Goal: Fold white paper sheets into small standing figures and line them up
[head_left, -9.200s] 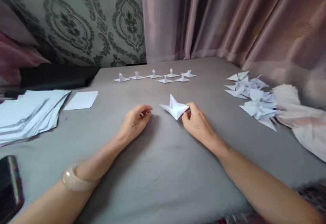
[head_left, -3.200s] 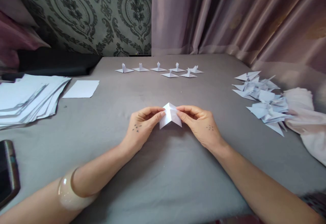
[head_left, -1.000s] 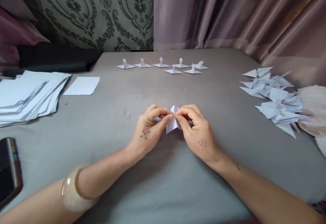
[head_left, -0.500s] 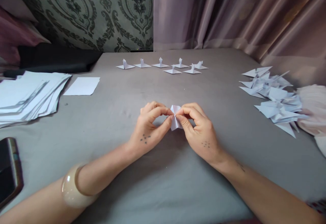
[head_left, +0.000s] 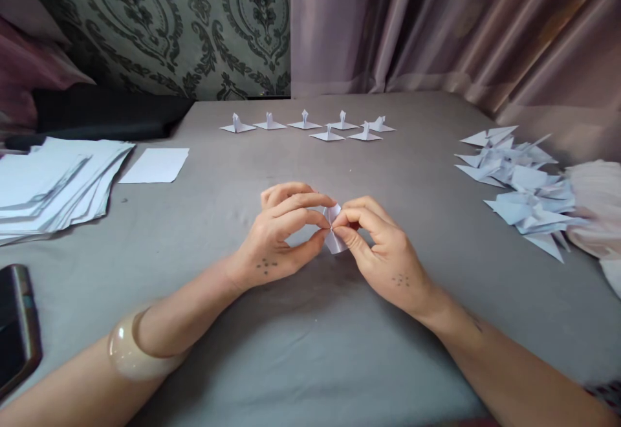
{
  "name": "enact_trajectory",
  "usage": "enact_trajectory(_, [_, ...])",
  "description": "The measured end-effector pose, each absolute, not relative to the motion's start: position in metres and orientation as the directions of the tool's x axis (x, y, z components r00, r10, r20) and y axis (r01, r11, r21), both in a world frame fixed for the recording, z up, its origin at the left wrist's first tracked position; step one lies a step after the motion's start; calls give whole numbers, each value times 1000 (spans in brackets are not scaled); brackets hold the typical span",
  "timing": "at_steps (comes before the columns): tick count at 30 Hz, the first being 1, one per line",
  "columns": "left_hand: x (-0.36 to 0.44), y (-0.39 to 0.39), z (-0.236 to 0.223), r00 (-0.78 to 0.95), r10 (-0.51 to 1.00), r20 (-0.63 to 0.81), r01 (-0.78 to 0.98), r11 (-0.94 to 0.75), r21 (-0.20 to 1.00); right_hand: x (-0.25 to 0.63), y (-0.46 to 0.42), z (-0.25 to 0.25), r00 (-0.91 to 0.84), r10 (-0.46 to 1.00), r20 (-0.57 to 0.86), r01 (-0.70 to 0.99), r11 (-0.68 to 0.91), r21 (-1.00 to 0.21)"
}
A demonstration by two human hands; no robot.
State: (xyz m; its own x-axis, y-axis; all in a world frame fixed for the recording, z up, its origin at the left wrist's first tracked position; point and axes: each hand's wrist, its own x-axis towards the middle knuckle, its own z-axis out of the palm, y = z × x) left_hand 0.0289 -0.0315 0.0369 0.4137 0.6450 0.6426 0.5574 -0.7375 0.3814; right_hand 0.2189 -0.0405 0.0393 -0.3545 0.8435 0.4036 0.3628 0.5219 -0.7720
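And it's all fingertips here! At the centre of the clock, the small folded white paper is pinched between both hands, narrow at its waist and flaring towards twelve and six. The left hand comes in from eight o'clock, its grip closed thumb-to-forefinger at the waist, another finger arching over the far flare. From four o'clock the right hand mirrors it, thumb and forefinger clamped on the paper's other side. Two opposing pinches, presumably to keep the waist tight while the flares stay uncrushed. Whether the paper touches the desk I can't tell.

Up around twelve, seven folded figures stand, five behind and two in front, likely spread out to spare those upright points. Between two and three, a heap of folded papers overlaps loosely. Over between nine and ten, a fanned stack of sheets, with a single sheet beside it, perhaps set apart for easy picking.
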Motion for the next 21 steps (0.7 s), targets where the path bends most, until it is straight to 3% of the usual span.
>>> enact_trajectory(11, [32,-34,40,363,644,674,565,-727,390,217,-42,39,-351,830,433,331,543,-772])
enact_trajectory(21, [37,-36,35,226,780,584,495,-608,621,216,-47,47,-305,851,427,322,514,-795])
